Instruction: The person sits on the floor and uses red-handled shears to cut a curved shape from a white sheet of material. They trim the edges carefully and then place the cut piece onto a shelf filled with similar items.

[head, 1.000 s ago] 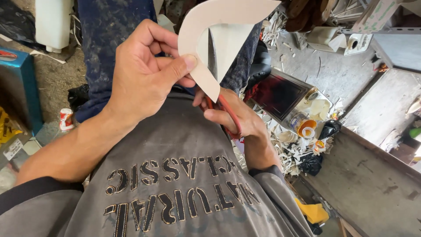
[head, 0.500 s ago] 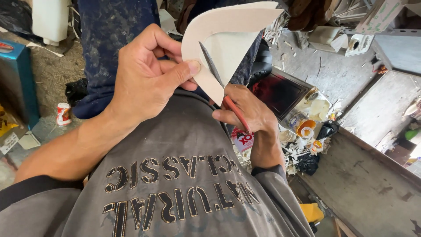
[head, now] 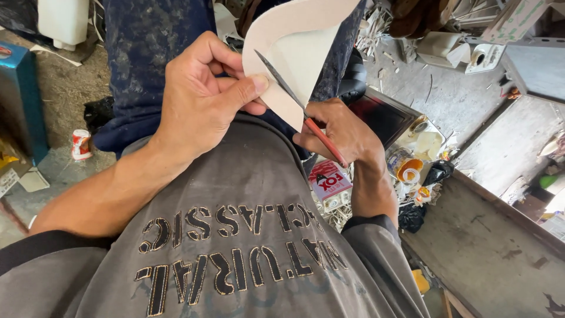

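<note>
1. Hands meet at chest height over a grey sweatshirt with stitched lettering; the left hand pinches a pale cream, curved sheet of stiff leather-like material between thumb and forefingers, a firm closed hold on its lower left edge

2. The right hand is wrapped tight around the red handle of a slim knife with a dark, narrow blade; the blade runs up and left from that fist and lies across the face of the sheet, its tip just above the left thumb

3. The sheet stands upright above both grips, its rounded outer edge arching over the top and its lower point hanging between the two hands

4. As for progress, this is a judgement only: the outer curve looks already shaped and clean, and an inner, lighter panel shows inside a raised border, so some trimming or skiving appears done; the blade sits along the inner face near the lower left part, which suggests that stretch is the work in hand, with the lower point beyond the right fist seemingly left. Whether the blade is cutting through or only shaving the surface I cannot tell

5. Below the right wrist lies a red and white small carton among pale offcuts, and further right an orange-rimmed tin on the littered floor; dark blue trousers show behind the left hand
</note>
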